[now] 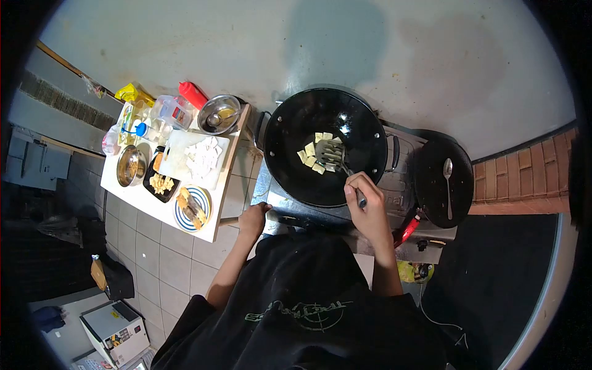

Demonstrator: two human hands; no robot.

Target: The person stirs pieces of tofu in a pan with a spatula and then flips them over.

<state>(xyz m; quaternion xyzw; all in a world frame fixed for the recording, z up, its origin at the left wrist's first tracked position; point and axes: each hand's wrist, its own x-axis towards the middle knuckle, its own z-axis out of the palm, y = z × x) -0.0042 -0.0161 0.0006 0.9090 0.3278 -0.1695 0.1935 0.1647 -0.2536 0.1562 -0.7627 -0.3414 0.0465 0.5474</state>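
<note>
My right hand [365, 200] is closed around the handle of a slotted metal spatula [333, 154]. Its slotted head lies inside a large black wok [296, 179], among several pale yellow cut squares [310, 150] that look like tofu. The wok sits on a metal gas stove [283, 209], its dark inside shiny with oil. Lower left of the wok, my left hand [253, 218] is at the stove's front left corner, fingers curled; what they grip, if anything, is hidden.
On the left, a white table [209, 229] bears a cutting board [179, 148] with white pieces, metal bowls [220, 111], a striped plate [192, 208], a black tray [161, 185] and a red bottle [192, 94]. A black pan [435, 179] holding a spoon [448, 185] sits right of the wok.
</note>
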